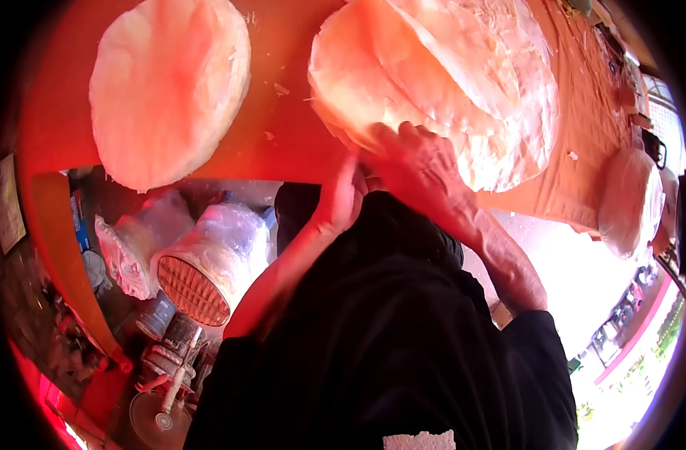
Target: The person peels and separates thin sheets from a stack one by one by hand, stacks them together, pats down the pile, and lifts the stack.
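Note:
A large stack of thin, pale round sheets (433, 67) lies on the orange-red table (283, 142), its top layers folded and wavy. At the stack's near left edge is my right hand (425, 169), its fingers bent over the rim. Close beside it, my left hand (343, 191) is raised at the table's front edge with its fingertips near the same rim. What the fingertips of either hand hold, if anything, is hidden. To the left, apart from both hands, a separate pale round sheet (167, 90) lies flat and reaches over the table's front edge.
Below the table on the left are plastic-wrapped bundles (234, 232), a woven basket base (193, 289) and a machine with a round disc (159, 416). A wrapped pale bundle (629, 202) stands at the far right. Small scraps dot the tabletop.

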Demonstrator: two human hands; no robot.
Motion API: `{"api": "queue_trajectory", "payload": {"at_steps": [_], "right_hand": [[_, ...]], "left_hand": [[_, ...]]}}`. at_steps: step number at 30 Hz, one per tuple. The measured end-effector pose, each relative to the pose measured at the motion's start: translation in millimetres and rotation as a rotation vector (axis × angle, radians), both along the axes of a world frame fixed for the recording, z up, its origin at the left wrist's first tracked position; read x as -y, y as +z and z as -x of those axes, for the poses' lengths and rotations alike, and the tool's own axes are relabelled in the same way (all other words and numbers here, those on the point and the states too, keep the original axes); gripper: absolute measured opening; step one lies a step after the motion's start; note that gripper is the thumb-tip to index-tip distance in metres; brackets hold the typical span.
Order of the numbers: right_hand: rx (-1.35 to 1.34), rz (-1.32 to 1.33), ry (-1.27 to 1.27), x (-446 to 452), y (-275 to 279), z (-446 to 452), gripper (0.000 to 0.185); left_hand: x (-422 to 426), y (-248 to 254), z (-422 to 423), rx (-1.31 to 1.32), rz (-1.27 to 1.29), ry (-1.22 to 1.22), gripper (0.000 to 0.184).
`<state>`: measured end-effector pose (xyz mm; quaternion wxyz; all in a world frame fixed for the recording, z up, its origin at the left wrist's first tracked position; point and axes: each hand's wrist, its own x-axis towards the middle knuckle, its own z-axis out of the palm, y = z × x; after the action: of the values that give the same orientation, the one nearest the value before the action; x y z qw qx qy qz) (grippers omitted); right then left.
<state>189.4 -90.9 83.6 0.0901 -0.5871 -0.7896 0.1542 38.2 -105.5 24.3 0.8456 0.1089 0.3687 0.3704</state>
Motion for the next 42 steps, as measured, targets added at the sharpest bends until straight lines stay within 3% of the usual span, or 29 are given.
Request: {"api": "queue_trajectory", "payload": {"at_steps": [4,7,11,12,14,16,18,21,23,24,26,27,28,29,31,35,38,41,42], "right_hand": [[-0.048,0.034,-0.189,8,11,15,0.039],[-0.085,0.137,-0.135,1,10,-5,0.042],[-0.124,0.122,-0.121,-31,47,-24,0.017],[-0.200,0.000,-0.095,-39,53,-31,0.007],[-0.374,-0.157,0.183,-68,86,-55,0.013],[-0.488,-0.078,0.139,-87,127,-68,0.015],[-0.728,0.047,0.040,-93,159,-80,0.017],[-1.252,0.256,-0.213,-88,176,-108,0.020],[-1.514,0.388,-0.414,-86,153,-132,0.022],[-1.541,0.481,-0.353,-82,114,-162,0.021],[-1.499,0.503,-0.552,-76,29,-190,0.020],[-1.479,0.513,-0.651,-73,-14,-204,0.020],[-1.517,0.484,-0.787,-68,-41,-198,0.021],[-1.492,0.422,-0.949,-66,-73,-202,0.008],[-1.330,0.421,-0.969,-58,-26,-178,0.009],[-1.229,0.230,-0.802,-73,-27,-206,0.012],[-1.211,0.167,-0.753,-75,2,-213,0.010],[-1.264,0.133,-0.708,-66,32,-213,0.007],[-1.286,0.126,-0.693,-64,39,-214,0.007]], "left_hand": [[-13,20,-1,0.010,-0.073,-0.037,0.050],[-17,21,-4,0.088,-0.092,-0.074,0.053],[-31,5,-10,0.137,-0.255,-0.093,0.057],[-33,2,-13,0.132,-0.207,-0.047,0.058],[-32,-13,-12,0.092,-0.251,-0.063,0.057],[-30,-34,0,0.129,-0.148,-0.049,0.056],[-37,-44,23,0.239,0.094,0.013,0.057],[-45,-16,27,0.344,0.036,0.148,0.057],[-53,8,31,0.414,-0.010,0.261,0.057],[-59,-9,43,0.515,-0.014,0.254,0.059],[-69,-43,66,0.714,-0.015,0.226,0.062],[-70,-38,60,0.587,-0.188,0.165,0.062],[-69,-47,66,0.504,-0.154,0.186,0.063],[-69,-40,61,0.413,-0.079,0.228,0.063],[-70,-17,48,0.227,0.073,0.313,0.065],[-72,-14,56,0.110,0.025,0.285,0.067],[-73,-7,47,0.456,0.049,0.238,0.055],[-71,-26,22,0.721,0.095,0.178,0.059],[-66,-32,14,0.626,0.304,0.148,0.067]]}}
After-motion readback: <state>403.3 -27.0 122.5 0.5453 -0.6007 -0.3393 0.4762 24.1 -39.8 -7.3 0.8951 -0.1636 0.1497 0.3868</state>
